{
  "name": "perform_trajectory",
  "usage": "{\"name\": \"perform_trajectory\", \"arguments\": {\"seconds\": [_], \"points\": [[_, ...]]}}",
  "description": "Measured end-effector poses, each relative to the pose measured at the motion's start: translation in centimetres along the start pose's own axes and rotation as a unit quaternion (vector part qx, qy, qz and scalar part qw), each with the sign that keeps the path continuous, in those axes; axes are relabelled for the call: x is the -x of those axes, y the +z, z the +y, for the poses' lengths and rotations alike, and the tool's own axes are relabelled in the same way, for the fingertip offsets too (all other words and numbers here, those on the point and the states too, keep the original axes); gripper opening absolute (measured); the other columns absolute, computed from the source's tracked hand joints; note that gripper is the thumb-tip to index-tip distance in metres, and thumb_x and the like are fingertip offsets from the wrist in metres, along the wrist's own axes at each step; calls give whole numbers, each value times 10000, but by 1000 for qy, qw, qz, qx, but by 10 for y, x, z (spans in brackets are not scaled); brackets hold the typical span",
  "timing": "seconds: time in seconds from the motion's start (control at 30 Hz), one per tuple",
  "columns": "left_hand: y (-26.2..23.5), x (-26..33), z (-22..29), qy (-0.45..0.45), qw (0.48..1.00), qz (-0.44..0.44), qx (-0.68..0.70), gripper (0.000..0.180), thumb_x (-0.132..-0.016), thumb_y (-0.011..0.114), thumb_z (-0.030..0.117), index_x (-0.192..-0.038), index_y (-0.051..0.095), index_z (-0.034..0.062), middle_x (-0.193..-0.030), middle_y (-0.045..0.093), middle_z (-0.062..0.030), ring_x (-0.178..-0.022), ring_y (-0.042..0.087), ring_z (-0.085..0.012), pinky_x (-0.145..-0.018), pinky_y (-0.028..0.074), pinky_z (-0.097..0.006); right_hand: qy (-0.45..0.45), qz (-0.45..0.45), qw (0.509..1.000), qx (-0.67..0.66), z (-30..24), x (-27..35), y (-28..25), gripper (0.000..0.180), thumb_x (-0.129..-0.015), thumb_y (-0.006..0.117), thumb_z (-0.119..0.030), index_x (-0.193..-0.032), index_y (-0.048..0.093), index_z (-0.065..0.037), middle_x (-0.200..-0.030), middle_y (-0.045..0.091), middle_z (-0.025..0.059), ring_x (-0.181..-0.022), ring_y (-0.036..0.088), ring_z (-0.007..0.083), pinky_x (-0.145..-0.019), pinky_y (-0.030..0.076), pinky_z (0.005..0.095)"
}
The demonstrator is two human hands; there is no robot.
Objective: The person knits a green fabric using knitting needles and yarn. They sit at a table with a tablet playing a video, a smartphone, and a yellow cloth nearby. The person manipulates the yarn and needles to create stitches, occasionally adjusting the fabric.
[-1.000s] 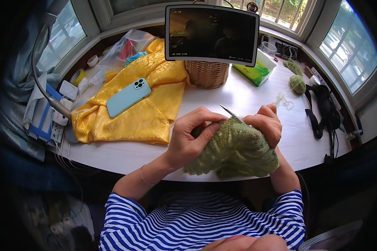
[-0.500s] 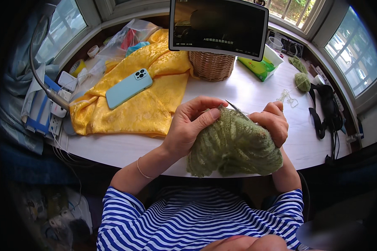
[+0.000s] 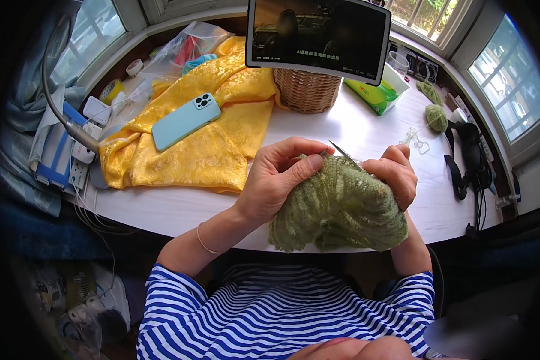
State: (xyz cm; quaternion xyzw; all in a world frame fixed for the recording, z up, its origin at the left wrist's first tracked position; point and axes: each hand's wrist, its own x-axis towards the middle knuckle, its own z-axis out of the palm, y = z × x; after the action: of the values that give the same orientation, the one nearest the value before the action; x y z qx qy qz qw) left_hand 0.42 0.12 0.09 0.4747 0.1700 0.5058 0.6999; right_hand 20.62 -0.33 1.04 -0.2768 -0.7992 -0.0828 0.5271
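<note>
A piece of green knitting (image 3: 339, 207) hangs between my two hands above the table's near edge. My left hand (image 3: 285, 171) pinches its upper left edge between thumb and fingers. At the upper right edge, my right hand (image 3: 395, 177) is closed around the knitting and a needle. The pointed tip of a knitting needle (image 3: 342, 150) sticks up from the top edge between the hands, slanting up and left. Most of the needle is hidden by my right hand and the fabric.
A yellow cloth (image 3: 192, 156) lies at left with a light blue phone (image 3: 186, 122) on it. Behind, a tablet (image 3: 318, 36) stands before a wicker basket (image 3: 306, 93). A green tissue pack (image 3: 375, 93), a green yarn ball (image 3: 436, 118) and black straps (image 3: 456, 174) are at right.
The needle tip shows slightly farther right. The hands and knitting keep nearly the same pose, while the view has shifted a little and the tablet's picture has changed.
</note>
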Motion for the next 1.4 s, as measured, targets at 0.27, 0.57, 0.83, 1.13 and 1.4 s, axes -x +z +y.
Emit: {"name": "perform_trajectory", "arguments": {"seconds": [0.27,0.57,0.83,1.13,1.4], "points": [[-1,-1,-1,0,1000,14,-15,201,-894,570,100,-1060,602,-7,-953,642,-75,-843,594,-87,-749,504,-205,-2,1,1000,1,-1,-1,0,310,-618,702,-313,-799,649,-67,-626,590,-38,-510,383,107,-608,281,278],[0,0,1,-8,1000,26,13,178,-882,572,81,-1043,600,11,-973,637,-65,-845,607,-94,-752,520,-234,-3,-43,999,-2,-6,-3,-3,311,-623,715,-338,-806,655,-95,-471,416,-60,-497,355,102,-610,255,278],[0,-1,-4,11,999,43,22,140,-878,592,87,-985,591,-4,-903,637,-64,-791,594,-69,-704,511,-190,-14,-24,999,35,-6,-5,3,281,-596,712,-291,-802,657,-108,-489,452,-57,-500,363,109,-603,256,279],[6,4,-18,-27,998,-21,-53,103,-869,598,63,-945,590,-5,-882,616,-25,-802,567,-57,-730,474,-194,91,-236,967,-28,2,-12,-4,554,-556,692,-476,-910,530,-83,-748,496,52,-688,441,213,-637,307,321],[7,5,-16,-14,999,0,-51,111,-877,582,65,-971,578,5,-900,614,-26,-805,570,-58,-730,475,-197,0,-41,996,78,-7,-5,-7,479,-556,712,-437,-896,677,-102,-735,484,26,-724,424,198,-663,337,303]]}}
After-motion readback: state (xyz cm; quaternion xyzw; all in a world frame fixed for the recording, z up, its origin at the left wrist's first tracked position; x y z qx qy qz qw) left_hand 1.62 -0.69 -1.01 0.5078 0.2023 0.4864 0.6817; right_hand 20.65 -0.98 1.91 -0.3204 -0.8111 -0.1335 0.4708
